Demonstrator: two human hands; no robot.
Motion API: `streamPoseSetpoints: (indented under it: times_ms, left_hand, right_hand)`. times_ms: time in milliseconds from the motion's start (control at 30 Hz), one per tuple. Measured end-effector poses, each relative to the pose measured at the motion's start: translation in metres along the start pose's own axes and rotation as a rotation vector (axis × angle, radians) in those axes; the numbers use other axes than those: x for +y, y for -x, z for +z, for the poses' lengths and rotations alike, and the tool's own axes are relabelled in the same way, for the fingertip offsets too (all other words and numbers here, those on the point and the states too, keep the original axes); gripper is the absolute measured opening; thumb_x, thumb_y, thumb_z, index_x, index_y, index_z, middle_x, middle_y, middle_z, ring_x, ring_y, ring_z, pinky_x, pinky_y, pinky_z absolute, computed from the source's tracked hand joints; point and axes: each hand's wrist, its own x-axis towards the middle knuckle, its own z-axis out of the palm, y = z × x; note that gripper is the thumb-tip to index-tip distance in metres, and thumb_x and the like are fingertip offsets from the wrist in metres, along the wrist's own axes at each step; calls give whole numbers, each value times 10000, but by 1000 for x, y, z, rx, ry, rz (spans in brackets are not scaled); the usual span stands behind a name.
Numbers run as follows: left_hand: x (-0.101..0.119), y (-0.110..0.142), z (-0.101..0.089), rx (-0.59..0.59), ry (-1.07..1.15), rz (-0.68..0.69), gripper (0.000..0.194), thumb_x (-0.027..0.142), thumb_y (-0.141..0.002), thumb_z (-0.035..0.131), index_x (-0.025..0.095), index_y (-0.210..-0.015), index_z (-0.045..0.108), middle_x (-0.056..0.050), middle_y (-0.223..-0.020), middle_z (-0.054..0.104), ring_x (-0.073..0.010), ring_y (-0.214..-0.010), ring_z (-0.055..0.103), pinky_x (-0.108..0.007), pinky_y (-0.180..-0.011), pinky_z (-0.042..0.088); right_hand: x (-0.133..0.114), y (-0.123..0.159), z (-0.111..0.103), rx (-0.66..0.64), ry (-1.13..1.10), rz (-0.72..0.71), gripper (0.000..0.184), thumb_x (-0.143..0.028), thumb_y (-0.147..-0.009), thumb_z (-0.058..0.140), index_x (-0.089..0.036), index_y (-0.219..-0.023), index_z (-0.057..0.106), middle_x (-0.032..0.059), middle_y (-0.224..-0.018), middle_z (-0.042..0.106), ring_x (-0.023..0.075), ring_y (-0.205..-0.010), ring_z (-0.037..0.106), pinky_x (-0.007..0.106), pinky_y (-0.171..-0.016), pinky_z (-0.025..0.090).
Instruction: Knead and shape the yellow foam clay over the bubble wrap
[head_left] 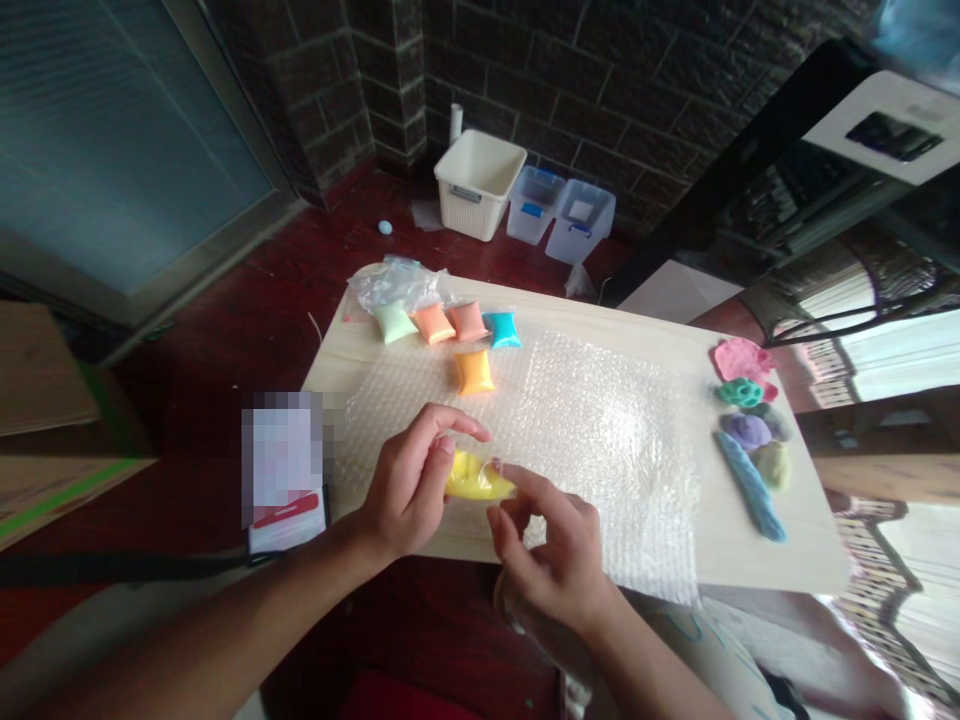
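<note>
Between my hands, above the front of the table, is a small clear packet of yellow modelling clay (477,478). My left hand (411,485) grips its left end, thumb bent against it and index finger reaching over the top. With curled fingers, my right hand (559,545) is at the packet's right end; the index fingertip touches it and the thumb sits just below. Beyond them an orange-yellow clay packet (474,372) lies on the bubble wrap (600,430). Behind it is a row of pale green (394,322), orange (434,323), salmon (467,321) and blue (503,329) packets.
At the right of the wooden table (806,545) lie unwrapped clay pieces: pink (739,360), green (740,392), purple (746,431) and a long blue roll (752,487). A crumpled plastic bag (390,285) rests at the back left. Bins (480,190) stand on the floor by the wall.
</note>
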Motion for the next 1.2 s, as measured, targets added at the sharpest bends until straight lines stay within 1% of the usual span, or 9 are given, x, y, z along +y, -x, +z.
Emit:
streamPoseSetpoints:
  times_ms: [233,333,533,667,733,833,933,1033,1200]
  left_hand:
    - [0,0,-1,-14,39,43,247,281,-1107,408,216,-1193,630,-77,-1129,741,-128,-695,666,-252,-604,527]
    - [2,-1,-2,-32,9,73,250,278,-1103,402,211,-1191,626,-96,-1138,739,-168,-831,707,-261,-636,531]
    - [-2,0,-1,-46,-50,191,249,217,-1086,398,188,-1216,608,-109,-1152,717,-221,-1061,699,-353,-920,548]
    - [-5,1,-1,-140,-118,305,292,141,-1063,376,179,-1270,579,-120,-1203,685,-223,-1148,666,-367,-1023,530]
    - [-4,0,-1,-178,-151,350,318,122,-1051,370,176,-1302,557,-125,-1228,673,-226,-1181,656,-367,-1051,525]
    - [-2,-1,-1,-216,-223,319,357,127,-1041,394,176,-1368,529,-128,-1271,664,-234,-1213,649,-366,-1069,522]
    - [-3,-3,-1,-251,-278,253,381,165,-1042,440,174,-1418,502,-134,-1299,663,-246,-1216,656,-380,-1065,531]
    - [-5,-5,-1,-296,-299,258,449,222,-1023,524,169,-1465,469,-149,-1311,655,-273,-1216,652,-421,-1065,542]
    - [-7,-8,-2,-323,-359,298,509,227,-1026,579,194,-1514,441,-145,-1320,648,-277,-1229,635,-455,-1085,542]
  right_hand:
    - [-1,2,-2,51,-39,130,480,-159,-934,694,-259,-1386,567,-48,-736,701,109,-534,646,213,-499,532]
    - [1,3,-3,59,-62,165,491,-168,-936,701,-267,-1397,564,-47,-735,697,112,-543,644,219,-509,529]
    - [-1,0,-3,58,-223,294,412,-251,-968,706,-258,-1361,585,-49,-690,665,111,-536,598,226,-508,501]
    - [-1,-6,-5,42,-430,489,364,-379,-966,726,-229,-1261,575,-43,-669,655,116,-507,560,218,-446,457]
    - [1,-7,-6,28,-447,521,359,-406,-953,742,-225,-1214,574,-44,-661,647,118,-504,560,218,-440,451]
    - [3,-6,-7,20,-389,474,325,-378,-954,741,-230,-1210,605,-47,-668,630,117,-514,563,216,-443,440]
    - [2,-6,-8,34,-343,363,253,-314,-969,720,-241,-1203,658,-56,-663,605,106,-520,553,226,-485,461]
    - [1,-8,-10,18,-255,260,202,-265,-970,704,-236,-1170,704,-51,-656,615,102,-533,557,234,-529,482]
    - [4,-11,-17,-111,-92,205,393,-246,-958,696,-230,-1350,669,-29,-710,687,99,-526,598,210,-495,485]
